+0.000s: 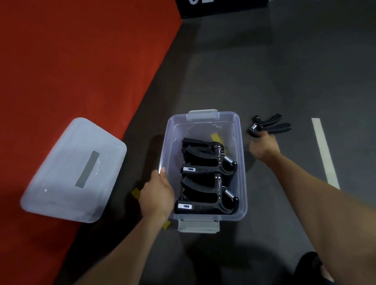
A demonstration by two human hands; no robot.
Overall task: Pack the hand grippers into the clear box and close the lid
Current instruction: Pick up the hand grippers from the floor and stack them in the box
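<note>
Closed around one end of the last loose hand gripper (267,125), my right hand (263,149) holds it on the grey floor (293,71), its two handles pointing away from my palm. Left hand (158,193) clasps the near left wall of the clear box (242,157), steadying it. Inside, just beside that hand, the packed hand grippers (207,177) lie stacked in a row; free space remains at the far end. To do this step well, I judge I should lift the gripper clear of the rim, turn it parallel to the others, and lay it flat there. Beyond my left hand, the lid (74,169) waits on the red mat (67,61).
</note>
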